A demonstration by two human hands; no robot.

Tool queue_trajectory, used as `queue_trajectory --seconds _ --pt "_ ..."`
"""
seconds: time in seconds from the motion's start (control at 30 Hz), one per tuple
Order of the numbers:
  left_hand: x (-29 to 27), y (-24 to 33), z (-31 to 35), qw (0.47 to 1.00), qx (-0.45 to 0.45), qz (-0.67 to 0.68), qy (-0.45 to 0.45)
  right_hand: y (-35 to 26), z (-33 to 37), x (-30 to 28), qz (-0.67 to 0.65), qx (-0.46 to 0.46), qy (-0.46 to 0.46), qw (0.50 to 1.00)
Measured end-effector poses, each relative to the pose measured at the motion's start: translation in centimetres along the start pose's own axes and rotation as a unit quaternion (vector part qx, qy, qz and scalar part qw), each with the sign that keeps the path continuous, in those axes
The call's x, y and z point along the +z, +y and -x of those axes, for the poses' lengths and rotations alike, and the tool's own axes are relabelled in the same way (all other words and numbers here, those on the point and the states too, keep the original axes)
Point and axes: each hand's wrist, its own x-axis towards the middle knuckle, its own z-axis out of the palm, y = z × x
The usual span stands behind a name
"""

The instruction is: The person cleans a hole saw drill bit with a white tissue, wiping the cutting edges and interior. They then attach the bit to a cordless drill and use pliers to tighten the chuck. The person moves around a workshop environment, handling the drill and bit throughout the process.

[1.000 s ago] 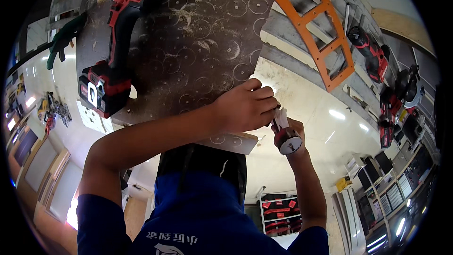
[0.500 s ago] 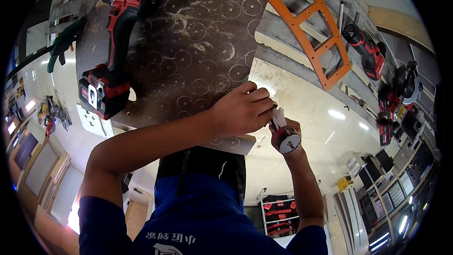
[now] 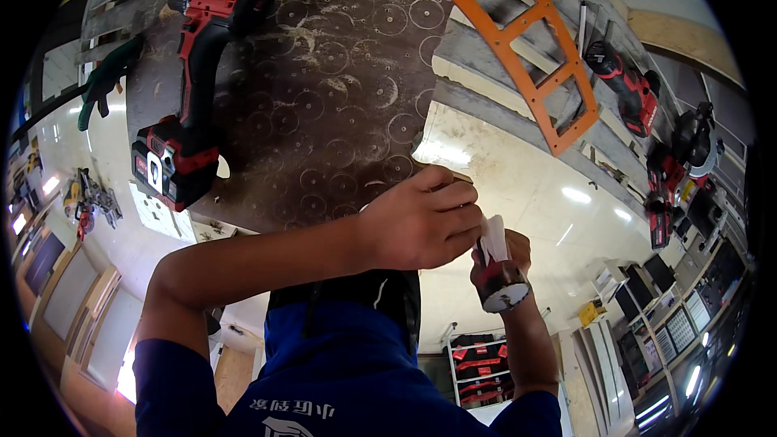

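Note:
My right hand (image 3: 520,252) is closed around a dark red, cup-shaped hole saw (image 3: 498,285), its pale round end facing down toward me. A white strip (image 3: 494,239) of paper or cloth sticks up beside the hole saw, between my hands. My left hand (image 3: 425,222) reaches across from the left with its fingers curled in next to the white strip. Whatever those fingers hold is hidden. Beyond my left hand lies a dark brown board (image 3: 348,105), marked with many ring-shaped cuts and strewn with wood dust.
A red and black cordless drill (image 3: 202,73) lies on the board's left side. An orange frame template (image 3: 518,32) rests over grey slats at the right. Past it are a red power tool (image 3: 627,89) and a circular saw (image 3: 684,162). A green tool (image 3: 109,81) sits at far left.
My right hand has moved down and slightly right with the hole saw, opening a gap from my left fingers. My left hand has also dropped. The white strip shows more.

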Motion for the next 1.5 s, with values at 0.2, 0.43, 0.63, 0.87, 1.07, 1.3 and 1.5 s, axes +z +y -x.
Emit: queue_trajectory --seconds 0.2,0.43,0.63,0.87,1.07,1.3,1.5 --pt "1.0 -2.8 1.2 0.993 -0.025 -0.02 -0.112 1.3 -0.2 2.7 -0.116 0.046 0.035 0.992" --pt "1.9 -3.0 1.8 0.995 -0.019 -0.038 -0.092 2.8 -1.0 3.0 -0.113 0.013 0.024 0.993" --pt "0.2 -1.6 0.9 0.999 -0.003 -0.007 -0.049 -0.3 -0.9 1.0 -0.079 -0.029 0.017 0.996" --pt "1.1 -2.9 1.3 0.994 -0.019 -0.001 -0.105 0.4 -0.9 2.1 -0.113 0.109 -0.036 0.987" --pt "1.0 -2.1 1.0 0.994 -0.004 0.002 -0.105 0.6 -0.4 1.7 -0.124 0.056 0.008 0.991" --pt "0.4 -1.3 0.0 0.997 -0.006 -0.001 -0.08 1.0 0.4 1.4 -0.001 0.005 0.011 1.0" --pt "1.0 -3.3 0.8 0.985 -0.042 0.009 -0.166 3.0 -1.2 1.9 -0.068 0.032 -0.001 0.997"
